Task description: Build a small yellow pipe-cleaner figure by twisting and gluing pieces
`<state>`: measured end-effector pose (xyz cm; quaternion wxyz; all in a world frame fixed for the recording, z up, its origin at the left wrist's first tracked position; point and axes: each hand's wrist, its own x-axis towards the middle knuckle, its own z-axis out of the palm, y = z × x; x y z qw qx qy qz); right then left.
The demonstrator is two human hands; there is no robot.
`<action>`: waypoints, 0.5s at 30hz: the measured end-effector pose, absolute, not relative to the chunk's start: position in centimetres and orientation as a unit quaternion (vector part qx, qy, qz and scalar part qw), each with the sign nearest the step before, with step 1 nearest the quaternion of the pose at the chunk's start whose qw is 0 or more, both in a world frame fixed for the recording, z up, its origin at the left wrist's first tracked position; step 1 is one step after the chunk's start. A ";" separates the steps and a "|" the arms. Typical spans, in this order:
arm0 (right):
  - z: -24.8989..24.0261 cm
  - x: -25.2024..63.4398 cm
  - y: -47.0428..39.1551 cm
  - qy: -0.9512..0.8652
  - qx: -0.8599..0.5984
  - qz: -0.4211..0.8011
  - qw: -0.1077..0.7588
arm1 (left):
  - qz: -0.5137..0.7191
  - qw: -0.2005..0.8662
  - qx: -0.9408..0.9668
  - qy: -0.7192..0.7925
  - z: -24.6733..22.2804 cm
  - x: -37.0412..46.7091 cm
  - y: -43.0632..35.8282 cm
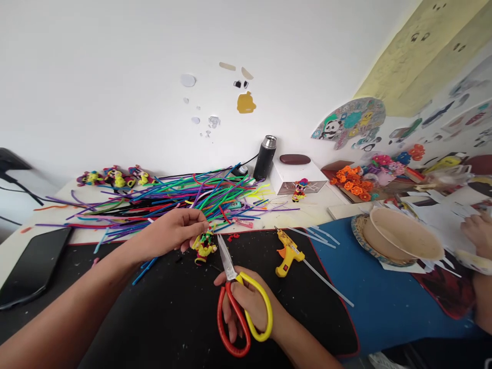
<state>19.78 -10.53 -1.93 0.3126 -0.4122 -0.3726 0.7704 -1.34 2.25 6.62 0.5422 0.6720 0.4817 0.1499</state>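
Observation:
My left hand [184,229] is closed in a pinch at the top of a small pipe-cleaner figure [205,247], mostly yellow with green, black and red parts. In my right hand [246,297] are scissors [226,259] with one red and one yellow handle, their blades pointing up and away from me. The blade tips are close to the figure's right side; whether they touch it I cannot tell. Small red scraps [232,237] lie on the black mat [165,312] just beyond the tips. A yellow glue gun [287,253] with a clear glue stick rests to the right.
Many coloured pipe cleaners [154,200] are heaped along the wall. Finished-looking figures [115,178] lie at the back left; another figure [300,189] stands by a white box [298,171]. A black flask [265,158], phone [34,266] and bowl [403,236] surround the mat. A co-worker's hand [478,230] is at right.

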 end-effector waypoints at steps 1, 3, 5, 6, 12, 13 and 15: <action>-1.3 20.2 -10.7 -0.387 -0.428 0.760 0.299 | 0.155 0.545 0.670 0.480 6.5 -1.6 2.1; -0.1 21.0 -11.1 -0.427 -0.463 0.732 0.258 | 0.163 0.549 0.667 0.476 6.1 -2.0 1.8; 1.3 21.7 -11.4 -0.481 -0.506 0.690 0.194 | 0.168 0.555 0.667 0.468 5.7 -2.4 1.7; 1.9 21.9 -11.5 -0.523 -0.528 0.651 0.155 | 0.169 0.560 0.666 0.463 5.4 -2.6 1.6; 3.6 21.4 -11.5 -0.855 -0.434 0.274 -0.072 | 0.164 0.575 0.663 0.450 4.9 -3.1 1.1; 3.5 21.2 -11.5 -0.877 -0.400 0.249 -0.091 | 0.164 0.576 0.662 0.451 5.0 -3.1 1.0; 3.2 20.5 -11.2 -0.903 -0.355 0.216 -0.111 | 0.161 0.578 0.659 0.453 5.1 -3.1 0.8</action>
